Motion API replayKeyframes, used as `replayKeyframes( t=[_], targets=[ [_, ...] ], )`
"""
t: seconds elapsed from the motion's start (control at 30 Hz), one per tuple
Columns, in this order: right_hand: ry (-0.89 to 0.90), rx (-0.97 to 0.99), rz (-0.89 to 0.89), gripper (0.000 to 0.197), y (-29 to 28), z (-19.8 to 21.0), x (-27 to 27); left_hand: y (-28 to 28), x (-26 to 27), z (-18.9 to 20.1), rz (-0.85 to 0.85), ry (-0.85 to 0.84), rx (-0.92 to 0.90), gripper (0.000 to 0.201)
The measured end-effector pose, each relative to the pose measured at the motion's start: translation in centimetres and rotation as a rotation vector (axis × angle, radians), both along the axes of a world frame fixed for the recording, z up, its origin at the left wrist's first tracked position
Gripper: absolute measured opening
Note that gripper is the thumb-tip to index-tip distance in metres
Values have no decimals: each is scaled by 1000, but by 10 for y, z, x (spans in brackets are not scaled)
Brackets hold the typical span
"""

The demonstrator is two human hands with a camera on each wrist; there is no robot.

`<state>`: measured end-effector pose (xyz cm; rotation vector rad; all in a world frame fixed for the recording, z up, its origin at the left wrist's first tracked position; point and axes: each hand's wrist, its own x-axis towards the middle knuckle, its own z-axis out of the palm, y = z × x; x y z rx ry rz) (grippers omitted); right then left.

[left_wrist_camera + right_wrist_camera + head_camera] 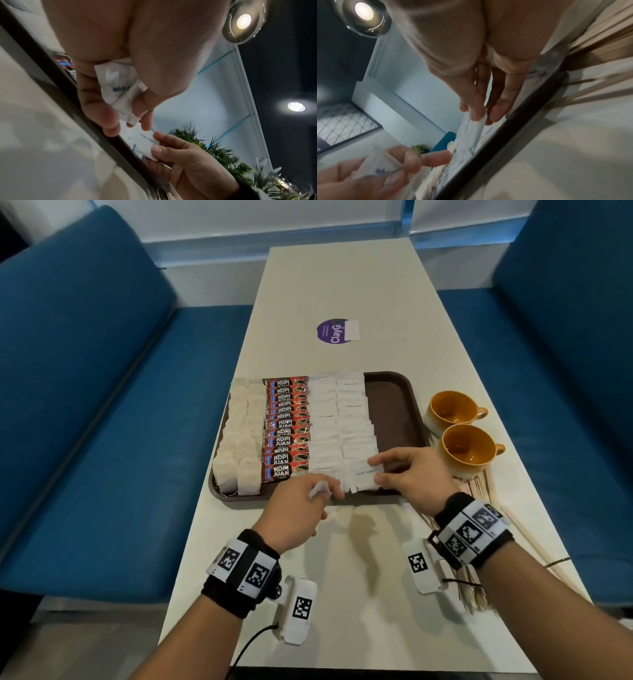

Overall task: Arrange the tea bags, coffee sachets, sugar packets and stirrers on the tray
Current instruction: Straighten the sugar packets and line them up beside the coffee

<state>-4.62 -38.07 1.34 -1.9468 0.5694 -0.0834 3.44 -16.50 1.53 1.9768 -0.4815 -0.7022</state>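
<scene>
On the pale counter [342, 285], the dark brown plastic tray [394, 402] holds columns of beige tea bags [239, 446], red-and-black coffee sachets [286, 433] and white paper sugar packets [337, 419], its right part bare. The left hand [301, 505] is curled round a few spare white sugar packets [118, 86] at the tray's near edge, while the right hand [414, 474] pinches the nearest white packet printed "white sugar" [363, 475] in the right sugar column. Thin wooden stirrers [479, 491] lie on the counter right of the tray, near two orange ceramic cups [459, 426].

Left hand [301, 508] fingers curled; right hand [407, 474] fingers pinching.
</scene>
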Motion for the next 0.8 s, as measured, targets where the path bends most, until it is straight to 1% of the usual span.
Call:
replayKeyframes(
  t=[0.1, 0.2, 0.43, 0.53, 0.67, 0.73, 0.8],
  targets=[
    [78, -65, 10, 19, 2, -8, 9, -5, 0, -5, -47, 20, 56, 37],
    [114, -127, 7, 18, 3, -11, 14, -5, 1, -9, -77, 11, 97, 40],
    [152, -248, 23, 19, 3, -12, 23, -5, 1, -11, -44, 48, 65, 34],
    [140, -264, 23, 19, 3, -11, 26, -7, 2, -7, -46, 61, 56, 32],
    [124, -222, 43, 18, 0, -8, 22, -6, 3, -2, -67, 3, 36, 32],
    [153, -206, 72, 18, -2, -6, 19, -4, 2, -3, -68, -25, 22, 32],
    [178, -238, 77, 21, -2, -5, 18, -2, 1, -6, -53, -52, -2, 32]
  ],
)
